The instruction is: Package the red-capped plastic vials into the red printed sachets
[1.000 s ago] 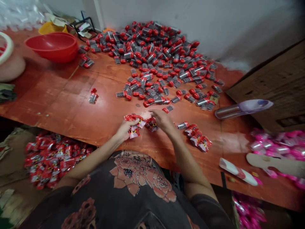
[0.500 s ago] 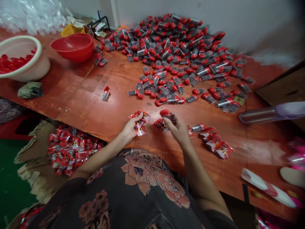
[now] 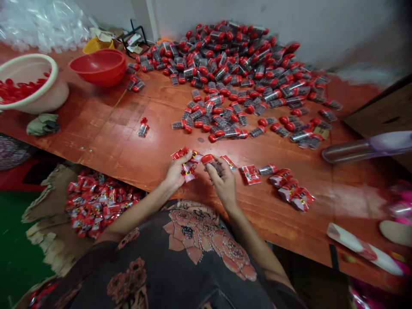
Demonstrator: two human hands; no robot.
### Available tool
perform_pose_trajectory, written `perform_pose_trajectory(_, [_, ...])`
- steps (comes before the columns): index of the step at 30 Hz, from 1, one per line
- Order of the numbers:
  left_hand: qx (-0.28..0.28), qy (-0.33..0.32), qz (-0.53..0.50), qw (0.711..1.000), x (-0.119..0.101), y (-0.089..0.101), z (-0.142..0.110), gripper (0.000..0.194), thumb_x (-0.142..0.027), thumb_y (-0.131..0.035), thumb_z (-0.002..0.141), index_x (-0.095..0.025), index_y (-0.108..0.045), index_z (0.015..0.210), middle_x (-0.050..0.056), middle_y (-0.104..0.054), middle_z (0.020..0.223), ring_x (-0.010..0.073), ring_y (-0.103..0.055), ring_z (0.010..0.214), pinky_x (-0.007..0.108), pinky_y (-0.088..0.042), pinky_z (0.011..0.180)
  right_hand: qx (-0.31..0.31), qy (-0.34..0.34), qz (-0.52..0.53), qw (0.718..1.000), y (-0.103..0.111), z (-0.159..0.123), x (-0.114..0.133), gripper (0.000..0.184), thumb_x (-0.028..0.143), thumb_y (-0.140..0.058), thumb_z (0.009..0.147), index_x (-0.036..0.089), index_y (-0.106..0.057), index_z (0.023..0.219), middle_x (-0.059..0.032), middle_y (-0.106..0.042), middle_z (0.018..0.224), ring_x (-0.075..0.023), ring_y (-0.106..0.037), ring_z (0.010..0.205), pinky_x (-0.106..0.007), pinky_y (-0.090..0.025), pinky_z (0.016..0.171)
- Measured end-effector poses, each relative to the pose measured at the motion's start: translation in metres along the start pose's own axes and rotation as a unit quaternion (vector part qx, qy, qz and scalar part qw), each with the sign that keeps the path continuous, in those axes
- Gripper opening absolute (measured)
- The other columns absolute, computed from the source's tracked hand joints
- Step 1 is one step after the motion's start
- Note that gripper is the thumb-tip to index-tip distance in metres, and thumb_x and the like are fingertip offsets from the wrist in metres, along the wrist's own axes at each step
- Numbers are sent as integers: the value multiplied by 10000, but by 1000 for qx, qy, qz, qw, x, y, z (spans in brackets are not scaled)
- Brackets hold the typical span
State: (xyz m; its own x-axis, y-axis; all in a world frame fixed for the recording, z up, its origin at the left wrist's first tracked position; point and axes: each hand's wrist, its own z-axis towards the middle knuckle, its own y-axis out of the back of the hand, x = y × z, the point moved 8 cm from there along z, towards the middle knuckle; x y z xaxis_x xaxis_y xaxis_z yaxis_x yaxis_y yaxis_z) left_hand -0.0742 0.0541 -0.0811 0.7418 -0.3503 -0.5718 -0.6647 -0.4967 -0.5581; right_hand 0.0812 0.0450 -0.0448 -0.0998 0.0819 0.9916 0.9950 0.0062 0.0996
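Note:
My left hand (image 3: pixel 174 174) is closed on several red printed packets (image 3: pixel 189 172) that fan out past the thumb. Close by on its right, my right hand (image 3: pixel 225 185) grips a small clear bottle with a red cap (image 3: pixel 207 159), its contents dark. The bottle's cap end points toward the packets; whether they touch I cannot tell. Beyond the right knuckles a red packet (image 3: pixel 229 162) lies partly hidden. Further right on the table are a flat red packet (image 3: pixel 251 174), a red-capped bottle (image 3: pixel 267 170) and a row of red packets (image 3: pixel 291 189).
A big heap of red-capped bottles (image 3: pixel 225 68) covers the table's back. At left stand a red bowl (image 3: pixel 98 66) and a white tub (image 3: pixel 53 92) of red caps. A torn carton (image 3: pixel 41 214) of red packets sits below. A clear tube (image 3: pixel 350 150) lies right.
My right hand has moved left with the bottle, close to my left hand. Packets it was covering now show on the table. My left hand has hardly moved.

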Motion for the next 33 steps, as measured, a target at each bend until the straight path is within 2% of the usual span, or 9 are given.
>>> perform_pose_trajectory(4, [11, -10, 5, 1000, 0, -4, -4, 233, -225, -833, 639, -126, -684, 789, 29, -711, 765, 105, -605, 586, 246, -489, 552, 0, 5, 15, 1000, -3, -2, 2, 396, 392, -606, 866, 272, -584, 1243, -62, -692, 1015, -202, -645, 864, -345, -566, 656])
perform_pose_trajectory(10, [32, -44, 23, 998, -5, -10, -9, 235, -245, -836, 629, -136, -687, 774, 36, -712, 777, 125, -630, 641, 250, -488, 581, 53, -40, 49, 997, -12, -3, -1, 374, 418, -620, 857, 280, -605, 1204, -27, -663, 849, -121, -517, 536, -273, -448, 429])
perform_pose_trajectory(12, [47, -57, 40, 996, -7, -13, -11, 256, -262, -849, 617, -137, -694, 777, 33, -710, 766, 135, -640, 656, 257, -501, 597, 42, -28, 40, 998, -10, -2, 0, 355, 408, -623, 855, 286, -613, 1189, -36, -666, 912, -135, -548, 586, -297, -488, 479])
perform_pose_trajectory(14, [57, -70, 58, 994, -7, -15, -13, 276, -246, -870, 582, -138, -702, 774, 29, -713, 758, 136, -644, 654, 263, -517, 620, 28, 4, 20, 999, -7, -2, 3, 335, 384, -643, 845, 291, -620, 1166, -46, -669, 1007, -173, -612, 743, -348, -550, 627])
perform_pose_trajectory(16, [66, -77, 77, 992, -8, -16, -16, 289, -211, -886, 544, -141, -710, 762, 27, -718, 747, 137, -651, 649, 269, -533, 651, 27, 33, 0, 999, -7, -3, 6, 326, 367, -662, 836, 292, -620, 1150, -46, -666, 1062, -200, -627, 889, -387, -554, 768])
perform_pose_trajectory(17, [72, -78, 87, 991, -8, -16, -17, 291, -200, -890, 531, -142, -712, 754, 27, -719, 740, 140, -655, 647, 273, -539, 660, 33, 39, -6, 999, -7, -4, 7, 324, 364, -668, 832, 292, -620, 1144, -42, -667, 1058, -202, -625, 909, -391, -548, 791])
perform_pose_trajectory(23, [95, -65, 162, 980, -13, -16, -23, 332, -166, -895, 484, -148, -723, 767, 31, -726, 747, 152, -641, 610, 255, -521, 532, 74, -14, 19, 997, -9, -5, 3, 304, 377, -674, 825, 271, -647, 1109, -13, -672, 885, -145, -581, 669, -317, -516, 599])
perform_pose_trajectory(30, [96, -50, 201, 974, -16, -14, -25, 349, -182, -897, 496, -149, -718, 793, 36, -705, 720, 138, -609, 564, 234, -477, 469, 29, -13, 43, 999, -6, -7, 1, 424, 342, -701, 795, 307, -576, 1199, -27, -669, 959, -173, -629, 772, -311, -537, 594])
perform_pose_trajectory(33, [98, -17, 217, 971, -13, -12, -23, 363, -175, -894, 497, -144, -721, 814, 47, -699, 708, 135, -594, 532, 243, -467, 455, 48, -33, 64, 996, -11, -8, -4, 414, 346, -672, 811, 309, -571, 1212, -29, -659, 945, -172, -626, 745, -311, -548, 572])
